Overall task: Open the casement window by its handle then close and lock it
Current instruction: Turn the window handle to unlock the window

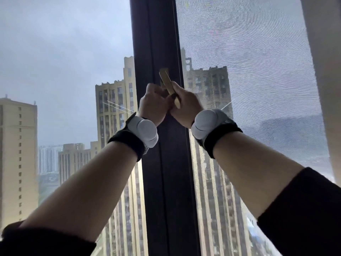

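Observation:
A brass-coloured window handle (167, 82) sticks out from the dark vertical window frame (156, 43) and slants down to the right. My right hand (186, 106) is closed around its lower part. My left hand (154, 104) is curled against the frame just left of the handle, fingertips touching the handle's base and the right hand; what it grips is hidden. The casement pane with an insect mesh (249, 71) lies to the right of the frame. Both wrists wear white-and-black bands.
A fixed glass pane (64, 71) fills the left side, with tall buildings beyond it. A pale wall edge (324, 80) runs down the far right. Thin light rods cross behind the glass at wrist height.

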Available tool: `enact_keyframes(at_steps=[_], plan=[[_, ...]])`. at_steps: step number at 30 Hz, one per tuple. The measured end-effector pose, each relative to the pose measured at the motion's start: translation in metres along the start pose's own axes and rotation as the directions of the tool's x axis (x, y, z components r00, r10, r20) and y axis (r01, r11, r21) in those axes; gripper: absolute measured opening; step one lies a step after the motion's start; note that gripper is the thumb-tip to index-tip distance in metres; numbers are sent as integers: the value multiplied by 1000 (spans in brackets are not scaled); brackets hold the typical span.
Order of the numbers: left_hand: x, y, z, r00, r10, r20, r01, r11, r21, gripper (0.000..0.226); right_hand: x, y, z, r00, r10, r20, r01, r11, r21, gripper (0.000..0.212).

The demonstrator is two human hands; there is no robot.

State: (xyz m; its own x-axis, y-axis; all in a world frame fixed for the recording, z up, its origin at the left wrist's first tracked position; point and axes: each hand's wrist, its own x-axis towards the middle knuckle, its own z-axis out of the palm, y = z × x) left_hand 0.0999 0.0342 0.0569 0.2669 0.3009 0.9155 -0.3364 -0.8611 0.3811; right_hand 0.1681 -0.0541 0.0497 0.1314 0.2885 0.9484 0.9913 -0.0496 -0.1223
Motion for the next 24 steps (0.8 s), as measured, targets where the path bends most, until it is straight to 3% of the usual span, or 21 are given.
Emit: enact_keyframes(at_steps=[3,8,12,18,24], plan=[[0,2,-1,998,65,1,-65,998,3,43,1,1,-5,1000,20,21,-20,1000,13,64],[-5,7,-1,985,175,-7,-173,977,125,36,0,0,-10,999,6,52,-8,1000,23,66],[-3,1,-3,936,352,6,-340,897,282,38,2,-3,-18,987,-11,161,39,984,-172,71],[-3,-7,-2,920,389,48,-358,784,506,53,1,-13,-32,975,21,222,62,931,-361,79],[2,-6,6,916,397,48,-368,790,490,62,4,-16,-47,960,27,280,101,897,-430,79]])
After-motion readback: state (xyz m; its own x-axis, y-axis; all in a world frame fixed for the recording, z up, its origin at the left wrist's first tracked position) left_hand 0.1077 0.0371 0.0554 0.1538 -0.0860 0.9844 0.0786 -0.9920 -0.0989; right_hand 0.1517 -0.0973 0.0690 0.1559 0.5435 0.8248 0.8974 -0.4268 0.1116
